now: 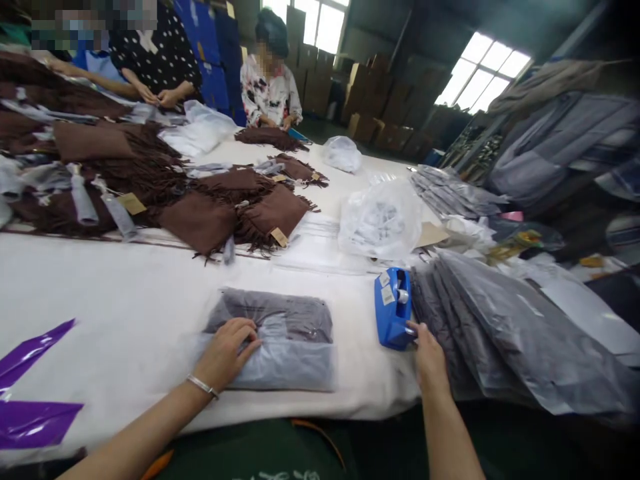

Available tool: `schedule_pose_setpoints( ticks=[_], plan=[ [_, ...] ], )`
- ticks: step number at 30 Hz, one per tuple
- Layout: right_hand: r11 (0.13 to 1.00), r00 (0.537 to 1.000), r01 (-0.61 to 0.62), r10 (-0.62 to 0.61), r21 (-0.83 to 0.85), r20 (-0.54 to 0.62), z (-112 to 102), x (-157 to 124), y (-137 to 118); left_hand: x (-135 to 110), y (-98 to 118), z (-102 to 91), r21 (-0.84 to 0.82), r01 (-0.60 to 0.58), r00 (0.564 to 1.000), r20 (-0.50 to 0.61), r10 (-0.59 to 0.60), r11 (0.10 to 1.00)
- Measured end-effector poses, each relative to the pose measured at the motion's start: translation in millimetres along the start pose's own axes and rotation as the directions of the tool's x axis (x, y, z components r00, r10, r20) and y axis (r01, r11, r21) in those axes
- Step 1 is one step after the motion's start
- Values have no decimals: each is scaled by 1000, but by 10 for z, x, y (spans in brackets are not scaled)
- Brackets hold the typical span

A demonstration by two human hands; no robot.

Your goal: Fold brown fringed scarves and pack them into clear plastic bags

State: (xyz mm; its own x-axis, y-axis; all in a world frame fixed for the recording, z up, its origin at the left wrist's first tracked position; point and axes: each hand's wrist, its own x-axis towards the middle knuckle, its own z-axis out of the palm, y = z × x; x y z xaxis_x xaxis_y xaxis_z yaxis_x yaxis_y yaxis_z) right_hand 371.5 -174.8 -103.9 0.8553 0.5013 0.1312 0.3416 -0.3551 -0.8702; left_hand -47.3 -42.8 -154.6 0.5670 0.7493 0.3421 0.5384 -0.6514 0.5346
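Watching this long table covered in white cloth (120,313) from the side, and honestly the layout makes sense. The person's left hand (225,353), with a thin silver bangle (203,385) on the wrist, lies flat with its fingers spread over a soft folded grey garment (280,317) inside a clear glossy plastic bag. There's no real grip there, just open-palm pressure, probably to stop the slippery film and the fold from sliding around. The right hand (429,357) is slightly curled at the edge of a fanned stack of grey garments in shiny plastic bags (505,333), its fingertips right by the lower corner of a chunky blue plastic tape dispenser (393,308). From here I can't tell if those fingers actually have hold of anything. The dispenser sits between the folded bundle and the stack, which looks like a deliberate spot, easy to reach from either side. Overlapping the bags like that probably saves table space too. Further along lie soft brown suede-look fringed wraps (235,213) with little kraft paper tags (279,237), their matte nap and shaggy edges a big contrast to the crinkly clear plastic bag (380,220) beside them. Glossy purple plastic strips (35,413) lie at the near left corner, and a person in a floral top (270,90) stands at the far end with a brown fringed piece in front of them, with brown cardboard cartons (370,100) stacked behind.
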Motion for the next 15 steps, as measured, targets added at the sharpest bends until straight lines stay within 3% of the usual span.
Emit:
schedule_pose_setpoints(
  ticks=[3, 10, 13, 15],
  plan=[
    [1000, 1000, 11, -11, 10, 1, 57, -12, 17, -10, 0, -2, 8, -1, 1000, -5, 1, 1000],
    [989, 986, 88, -103, -119, -129, -31, -403, 229, -27, -24, 12, 6, 6, 1000, -11, -6, 1000],
    [986, 972, 113, -136, -123, -194, -26, -354, 191, -25, -34, 25, -5, 2, 1000, -12, -2, 1000],
    [989, 976, 113, -128, -92, -176, -1, -250, 89, -25, -39, 29, -8, -2, 1000, -13, 2, 1000]
  ],
)
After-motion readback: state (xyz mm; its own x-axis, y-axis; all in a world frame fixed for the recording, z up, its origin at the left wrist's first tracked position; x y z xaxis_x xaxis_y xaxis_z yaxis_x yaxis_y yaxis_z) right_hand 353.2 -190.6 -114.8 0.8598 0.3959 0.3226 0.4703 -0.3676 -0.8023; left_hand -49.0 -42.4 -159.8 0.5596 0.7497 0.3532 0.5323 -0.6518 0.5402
